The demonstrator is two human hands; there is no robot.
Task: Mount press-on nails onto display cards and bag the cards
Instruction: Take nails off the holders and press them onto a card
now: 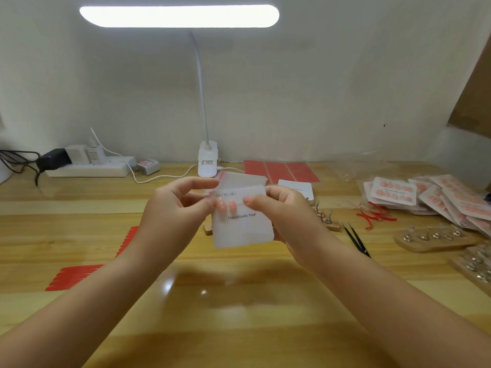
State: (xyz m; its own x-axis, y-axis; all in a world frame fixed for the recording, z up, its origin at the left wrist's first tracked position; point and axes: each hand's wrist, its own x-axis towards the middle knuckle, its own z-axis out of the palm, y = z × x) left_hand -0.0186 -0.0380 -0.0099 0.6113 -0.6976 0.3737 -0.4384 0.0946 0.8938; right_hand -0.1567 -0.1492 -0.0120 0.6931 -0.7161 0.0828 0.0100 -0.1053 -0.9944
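Pink nails (pixel 225 205) on card (pixel 243 221) noted half-bagged, pinched by left hand (pixel 172 205) and right hand (pixel 284 208); advised squaring card before sealing clear bag (pixel 244 181) flap.

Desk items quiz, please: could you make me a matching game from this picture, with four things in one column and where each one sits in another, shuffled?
Things:
1. tweezers
2. power strip
3. display card
4. bagged cards

Places:
A. held up between the left hand and right hand
B. piled at the right edge of the desk
C. lying on the desk just right of the right forearm
D. back left, against the wall

Pairs: 1-C, 2-D, 3-A, 4-B
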